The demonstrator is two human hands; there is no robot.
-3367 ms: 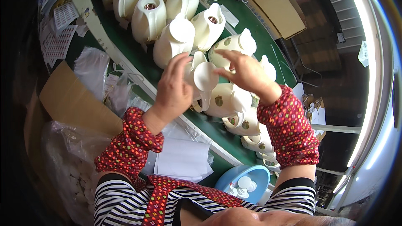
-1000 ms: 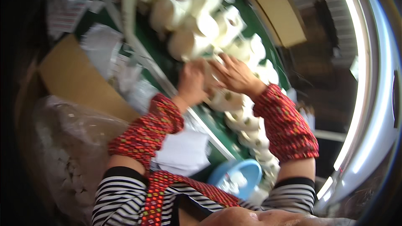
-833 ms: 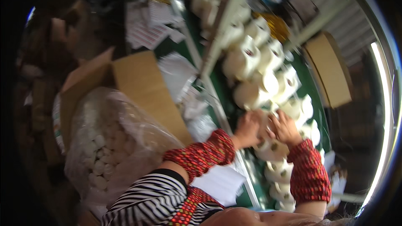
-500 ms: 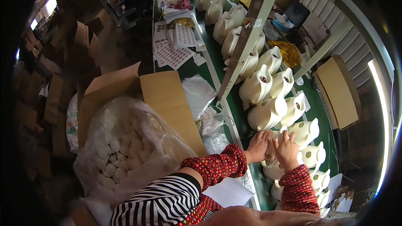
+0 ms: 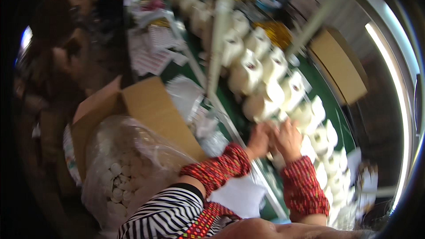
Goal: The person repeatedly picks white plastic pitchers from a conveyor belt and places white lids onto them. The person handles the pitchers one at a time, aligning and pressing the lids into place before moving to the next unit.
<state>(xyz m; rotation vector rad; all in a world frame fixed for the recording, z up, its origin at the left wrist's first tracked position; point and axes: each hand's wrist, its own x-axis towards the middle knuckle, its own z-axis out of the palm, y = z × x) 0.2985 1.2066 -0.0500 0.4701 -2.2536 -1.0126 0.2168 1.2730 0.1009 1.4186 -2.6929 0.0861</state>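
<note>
My left hand (image 5: 260, 139) and my right hand (image 5: 288, 140) are close together at the near part of a row of jugs. Between and under them is a cream-coloured jug (image 5: 278, 161), mostly covered by my hands. My left fingers curl along its side, while the right fingers bend over its upper part; motion blurs the fingertips. Just beyond my hands lies another cream jug (image 5: 262, 106), tilted with its round end toward me. More spouted jugs (image 5: 325, 136) crowd to the right of my right hand, some with a small dark mark.
Jugs line the green conveyor (image 5: 230, 106), whose pale metal edge runs on my left. A metal post (image 5: 218, 40) rises ahead. At left stands an open carton (image 5: 155, 110) with a plastic bag (image 5: 152, 150) of white caps. Sticker sheets (image 5: 152, 59) lie farther off; a cardboard box (image 5: 338, 64) is at right.
The view has shifted and blurred, so the scene sits further left and my hands appear slightly higher. Both hands stay together at the same jug.
</note>
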